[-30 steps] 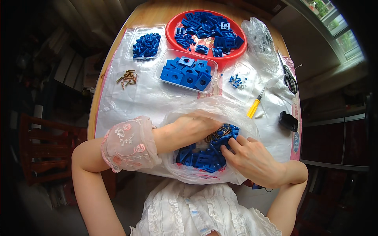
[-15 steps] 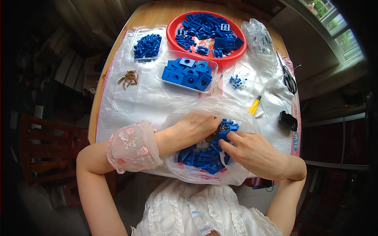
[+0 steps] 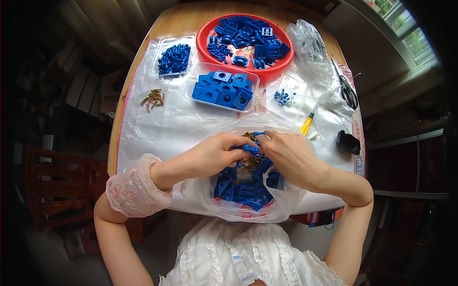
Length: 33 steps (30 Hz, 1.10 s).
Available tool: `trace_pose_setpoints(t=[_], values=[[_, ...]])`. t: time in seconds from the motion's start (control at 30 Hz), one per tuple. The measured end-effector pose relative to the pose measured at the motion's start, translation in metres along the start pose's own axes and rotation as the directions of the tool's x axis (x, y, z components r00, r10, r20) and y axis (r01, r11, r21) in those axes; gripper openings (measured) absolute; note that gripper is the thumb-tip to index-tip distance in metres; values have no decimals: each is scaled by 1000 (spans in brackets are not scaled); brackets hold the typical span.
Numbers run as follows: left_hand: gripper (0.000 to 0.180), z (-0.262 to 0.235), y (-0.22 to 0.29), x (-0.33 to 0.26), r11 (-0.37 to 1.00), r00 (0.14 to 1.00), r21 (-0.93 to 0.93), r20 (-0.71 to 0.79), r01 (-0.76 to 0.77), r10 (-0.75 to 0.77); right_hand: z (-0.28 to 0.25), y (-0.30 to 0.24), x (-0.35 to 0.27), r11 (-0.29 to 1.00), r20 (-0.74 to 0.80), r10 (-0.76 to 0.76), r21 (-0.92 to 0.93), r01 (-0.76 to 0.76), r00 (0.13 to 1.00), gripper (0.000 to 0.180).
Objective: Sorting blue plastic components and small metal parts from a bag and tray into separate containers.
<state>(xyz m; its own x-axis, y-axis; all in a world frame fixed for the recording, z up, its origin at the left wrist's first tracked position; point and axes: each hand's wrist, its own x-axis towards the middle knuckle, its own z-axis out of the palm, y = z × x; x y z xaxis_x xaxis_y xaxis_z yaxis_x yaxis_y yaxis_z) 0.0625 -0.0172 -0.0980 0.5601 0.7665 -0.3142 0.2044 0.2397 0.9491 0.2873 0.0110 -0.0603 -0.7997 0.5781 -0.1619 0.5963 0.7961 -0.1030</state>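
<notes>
Over the mouth of a translucent white plastic bag (image 3: 198, 193), my left hand (image 3: 214, 151) pinches a blue plastic part (image 3: 250, 149) between thumb and fingers. My right hand (image 3: 291, 155) is closed beside it, its fingertips on a small blue plastic piece (image 3: 259, 133); those tips are partly hidden. Inside the bag, below both hands, lie several blue plastic parts (image 3: 248, 193) and a pile of brass-coloured screws (image 3: 249, 164).
Beyond the bag stand a red basin (image 3: 200, 45) of blue parts, a clear tub (image 3: 191, 95) of blue plates and a tray of blue pegs (image 3: 174, 59). Loose screws (image 3: 152, 98) lie left. On the right are a yellow-handled screwdriver (image 3: 307, 125), scissors (image 3: 350, 95) and a black object (image 3: 348, 143).
My left hand has drawn back to the left and turned, now showing a blue part in its fingers. My right hand has moved up and left, close to the left fingertips.
</notes>
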Motion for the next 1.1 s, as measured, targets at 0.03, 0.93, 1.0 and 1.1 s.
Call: trace_pose_setpoints(t=[0.03, 0.93, 1.0, 1.1], values=[[26, -2, 4, -3, 971, 990, -196, 54, 138, -130, 2, 0, 3, 999, -41, 5, 45, -4, 999, 37], [29, 23, -16, -16, 351, 987, -933, 30, 85, -159, 16, 13, 19, 997, 40, 22, 66, -25, 999, 19], [29, 26, -13, -21, 301, 989, -950, 34, 77, -144, 9, 12, 17, 997, 15, 14, 79, -15, 1000, 19], [29, 31, -21, -23, 213, 998, -975, 62, 61, -4, 8, 12, 22, 986, -29, -8, 165, 13, 1000, 17]])
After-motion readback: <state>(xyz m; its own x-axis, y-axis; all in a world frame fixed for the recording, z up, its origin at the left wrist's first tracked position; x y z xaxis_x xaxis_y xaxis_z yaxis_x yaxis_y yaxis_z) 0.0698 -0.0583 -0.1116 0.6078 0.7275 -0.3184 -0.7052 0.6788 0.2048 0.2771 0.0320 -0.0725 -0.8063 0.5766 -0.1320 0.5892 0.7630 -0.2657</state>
